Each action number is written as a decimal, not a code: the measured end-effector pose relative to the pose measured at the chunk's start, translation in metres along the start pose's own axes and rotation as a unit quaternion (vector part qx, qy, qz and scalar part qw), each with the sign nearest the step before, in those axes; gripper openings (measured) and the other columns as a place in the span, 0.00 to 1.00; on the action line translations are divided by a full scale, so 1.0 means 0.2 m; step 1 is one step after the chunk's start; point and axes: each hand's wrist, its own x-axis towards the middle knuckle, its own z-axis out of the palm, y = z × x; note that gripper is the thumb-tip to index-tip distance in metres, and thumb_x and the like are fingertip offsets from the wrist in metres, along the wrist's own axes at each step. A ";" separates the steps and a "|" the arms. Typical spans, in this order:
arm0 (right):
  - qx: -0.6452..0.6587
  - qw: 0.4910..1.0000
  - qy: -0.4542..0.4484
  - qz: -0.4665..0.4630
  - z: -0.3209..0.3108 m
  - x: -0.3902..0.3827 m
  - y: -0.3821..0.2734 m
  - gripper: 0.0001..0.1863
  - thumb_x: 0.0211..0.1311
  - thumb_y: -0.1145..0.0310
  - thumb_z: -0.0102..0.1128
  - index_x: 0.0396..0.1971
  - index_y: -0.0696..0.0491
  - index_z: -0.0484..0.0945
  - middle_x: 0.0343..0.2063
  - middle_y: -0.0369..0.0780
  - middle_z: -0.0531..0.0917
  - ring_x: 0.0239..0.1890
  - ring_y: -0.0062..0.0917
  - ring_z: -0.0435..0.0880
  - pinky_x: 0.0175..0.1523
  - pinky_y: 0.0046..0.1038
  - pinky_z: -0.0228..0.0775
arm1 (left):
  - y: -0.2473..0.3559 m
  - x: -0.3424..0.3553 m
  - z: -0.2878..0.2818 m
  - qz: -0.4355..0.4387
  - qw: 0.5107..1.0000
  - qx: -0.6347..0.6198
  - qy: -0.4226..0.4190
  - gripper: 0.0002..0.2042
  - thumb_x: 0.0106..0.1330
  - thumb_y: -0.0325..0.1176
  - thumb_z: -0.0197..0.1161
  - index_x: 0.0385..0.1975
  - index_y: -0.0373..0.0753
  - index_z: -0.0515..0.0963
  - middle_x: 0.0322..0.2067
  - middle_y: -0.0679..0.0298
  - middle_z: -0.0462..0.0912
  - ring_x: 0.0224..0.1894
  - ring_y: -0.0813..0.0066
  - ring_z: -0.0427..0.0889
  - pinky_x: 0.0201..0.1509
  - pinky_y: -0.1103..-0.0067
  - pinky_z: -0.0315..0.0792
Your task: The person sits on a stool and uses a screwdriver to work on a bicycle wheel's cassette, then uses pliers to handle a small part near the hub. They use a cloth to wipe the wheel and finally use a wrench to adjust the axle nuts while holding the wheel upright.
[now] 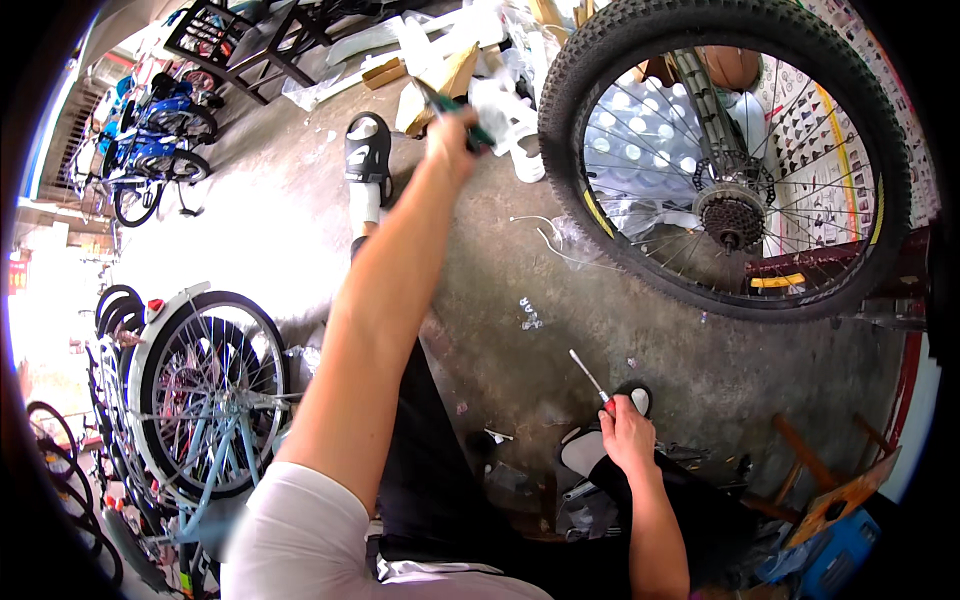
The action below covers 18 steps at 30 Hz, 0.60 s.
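Observation:
My left hand [452, 145] is stretched far forward and closed around a green-and-dark hand tool [480, 137]. Motion blurs that tool, so its exact kind is unclear. Lower down, my right hand [628, 435] grips a screwdriver [590, 375] by its red handle, the metal shaft pointing up and to the left, away from me. Ahead on the right hangs a bicycle wheel [560, 190] with a knobby black tyre. A rear cassette [733, 216] and a disc rotor sit at its hub. Neither hand touches the wheel.
Parked bicycles [210, 400] stand at the left, with blue ones [165, 140] farther off. Cardboard and plastic wrapping [455, 75] lie ahead near a dark chair [245, 45]. A wooden stool [840, 500] and blue case [845, 555] are at lower right. Small scraps [530, 315] dot the concrete floor.

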 end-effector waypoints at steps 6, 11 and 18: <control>0.009 0.998 -0.060 -0.012 0.10 -0.02 0.04 0.15 0.69 0.58 0.60 0.44 0.53 0.72 0.37 0.46 0.86 0.40 0.47 0.86 0.43 0.48 0.77 | 0.36 0.17 0.24 -0.009 0.997 0.071 -0.035 0.19 0.71 0.34 0.63 0.60 0.41 0.76 0.60 0.54 0.76 0.63 0.52 0.75 0.73 0.36 0.51; 0.088 0.996 -0.022 -0.020 0.18 0.06 0.06 0.16 0.68 0.56 0.62 0.43 0.52 0.71 0.35 0.48 0.85 0.40 0.49 0.85 0.42 0.48 0.76 | 0.16 0.11 -0.02 0.052 0.981 0.131 -0.131 0.08 0.69 0.33 0.65 0.43 0.39 0.81 0.34 0.68 0.87 0.37 0.73 0.84 0.52 0.64 0.76; 0.173 0.976 0.013 0.133 -0.03 0.15 0.21 0.21 0.66 0.49 0.63 0.45 0.53 0.78 0.38 0.49 0.86 0.44 0.46 0.86 0.48 0.43 0.75 | -0.90 -0.70 -0.65 -0.169 0.877 0.421 -0.161 0.03 0.63 0.29 0.64 0.31 0.37 0.80 0.24 0.63 0.83 0.22 0.73 0.82 0.25 0.75 0.72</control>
